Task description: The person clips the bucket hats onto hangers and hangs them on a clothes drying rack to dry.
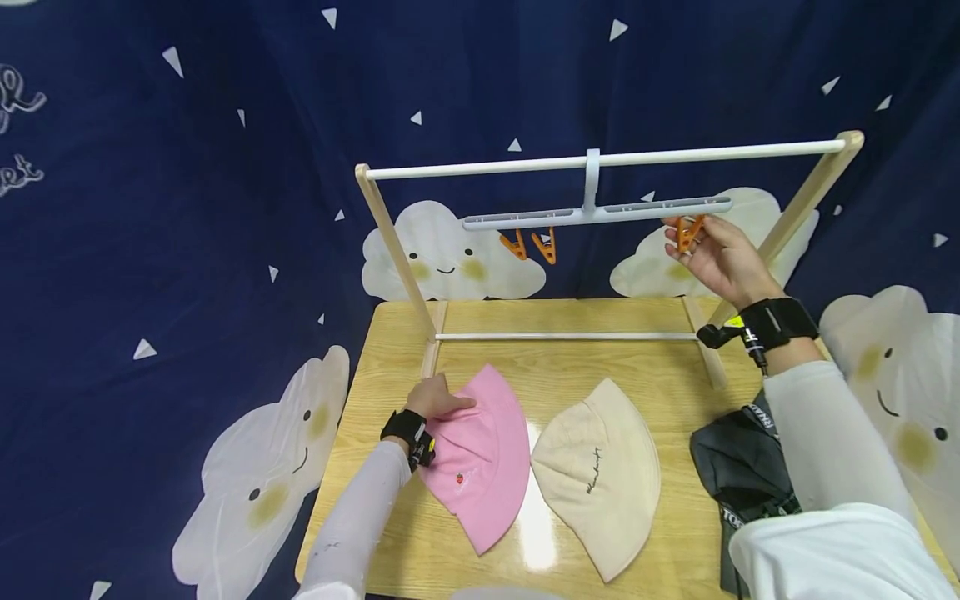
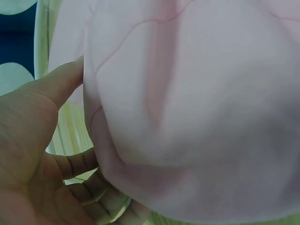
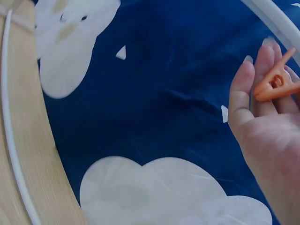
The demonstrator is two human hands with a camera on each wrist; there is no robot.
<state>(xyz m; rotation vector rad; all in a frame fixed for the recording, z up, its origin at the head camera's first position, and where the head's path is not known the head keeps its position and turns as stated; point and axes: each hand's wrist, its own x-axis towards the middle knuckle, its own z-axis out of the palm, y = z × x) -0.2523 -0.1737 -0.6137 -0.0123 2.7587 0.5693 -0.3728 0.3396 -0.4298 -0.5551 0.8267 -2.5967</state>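
My left hand (image 1: 437, 398) holds the side of a pink bucket hat (image 1: 491, 450) that lies folded flat on the table. In the left wrist view, my thumb is at the edge of the pink fabric (image 2: 197, 93) and the other fingers curl beneath it. Up at the right end of a pale grey hanger (image 1: 525, 220), my right hand (image 1: 722, 258) pinches an orange clip (image 1: 687, 235). In the right wrist view the same clip (image 3: 272, 86) lies in front of my fingers; the thumb is out of frame there.
The hanger hooks over the white rod of a wooden rack (image 1: 480, 169). Two more orange clips (image 1: 515, 245) hang left of its hook. A cream bucket hat (image 1: 607, 475) lies beside the pink one. Dark fabric (image 1: 738, 454) with lettering sits under my right forearm. Behind hangs a navy curtain (image 1: 480, 75).
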